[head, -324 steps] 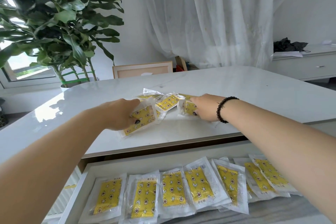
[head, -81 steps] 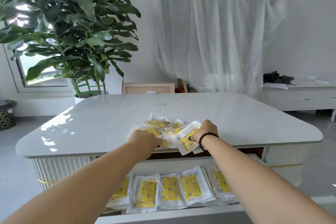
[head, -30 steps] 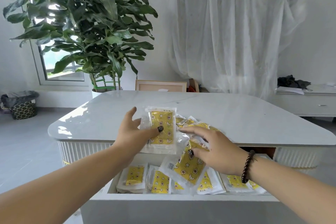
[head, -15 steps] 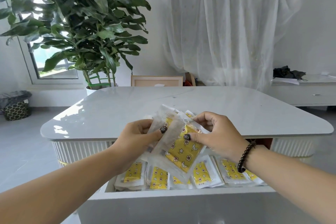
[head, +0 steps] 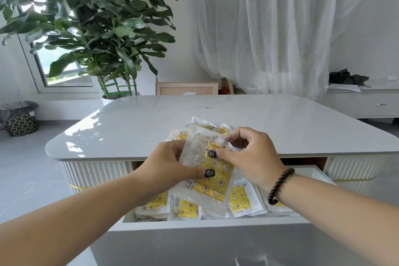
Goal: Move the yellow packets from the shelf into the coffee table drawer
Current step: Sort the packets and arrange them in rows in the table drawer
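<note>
Both hands hold one packet (head: 212,176) above the open drawer (head: 207,223): the left hand (head: 166,168) grips its left edge with the thumb pressed on the front, and the right hand (head: 252,157) pinches its upper part, thumb on the face. The packet is a flat, crinkly pouch of clear plastic with a yellow panel printed with small flowers, moons and stars. Its long axis runs from upper left to lower right — slightly tilted, printed face toward the camera. A second clear pouch seems folded against its upper left, though I cannot tell for sure. More packets (head: 244,200) lie flat in the drawer, and a loose pile (head: 203,125) sits on the smooth, glossy white tabletop (head: 291,127) with rounded corners.
</note>
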